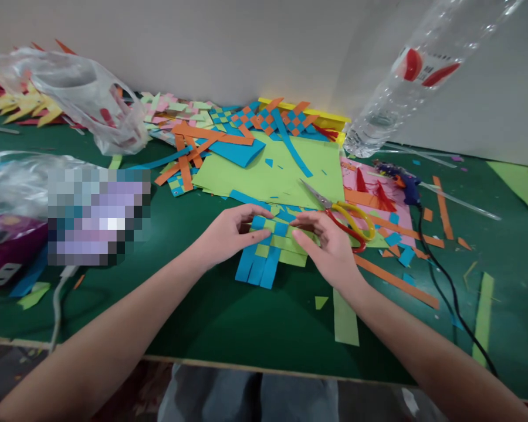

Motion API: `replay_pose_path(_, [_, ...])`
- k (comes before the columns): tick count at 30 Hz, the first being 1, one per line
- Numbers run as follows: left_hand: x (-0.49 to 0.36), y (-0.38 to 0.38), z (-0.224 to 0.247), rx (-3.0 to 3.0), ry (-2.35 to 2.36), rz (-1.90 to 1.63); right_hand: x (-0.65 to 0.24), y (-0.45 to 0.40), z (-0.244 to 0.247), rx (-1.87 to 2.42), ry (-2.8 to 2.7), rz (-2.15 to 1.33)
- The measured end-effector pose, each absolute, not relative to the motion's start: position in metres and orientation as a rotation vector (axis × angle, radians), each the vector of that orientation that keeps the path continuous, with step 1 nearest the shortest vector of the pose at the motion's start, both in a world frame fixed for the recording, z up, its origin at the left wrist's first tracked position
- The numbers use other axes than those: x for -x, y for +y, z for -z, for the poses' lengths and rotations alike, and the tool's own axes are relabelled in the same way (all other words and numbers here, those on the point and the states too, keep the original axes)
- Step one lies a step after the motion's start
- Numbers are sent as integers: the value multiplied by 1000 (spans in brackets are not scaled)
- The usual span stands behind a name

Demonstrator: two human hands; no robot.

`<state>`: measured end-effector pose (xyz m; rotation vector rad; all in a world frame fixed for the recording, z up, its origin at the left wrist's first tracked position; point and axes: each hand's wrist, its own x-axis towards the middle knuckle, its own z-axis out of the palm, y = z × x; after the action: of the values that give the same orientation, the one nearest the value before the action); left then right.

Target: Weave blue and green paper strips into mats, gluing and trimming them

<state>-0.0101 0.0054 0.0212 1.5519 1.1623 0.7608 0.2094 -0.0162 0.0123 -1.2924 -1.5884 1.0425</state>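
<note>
A woven piece of blue and green paper strips [270, 243] lies on the green table in front of me, its blue ends toward me and green ends to the right. My left hand [235, 234] holds its left upper edge between thumb and fingers. On the other side, my right hand [323, 243] has its thumb and curved fingers on the right upper part of the weave. Just beyond the right hand, scissors [352, 223] with yellow and red handles rest with their blades over the light green sheets [273, 170].
Finished-looking woven pieces [268, 119] lie against the wall. A plastic bottle [391, 94] and a blue glue gun [400, 179] with a black cord are at the right. Plastic bags [88, 99] and a blurred-out phone [101, 217] are at the left.
</note>
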Motion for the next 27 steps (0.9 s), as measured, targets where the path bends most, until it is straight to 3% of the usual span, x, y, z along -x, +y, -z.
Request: replay_pose_path(27, [8,9,-16,-1651,1153,-716,-196,-13,-1,1216,-1589,-1115])
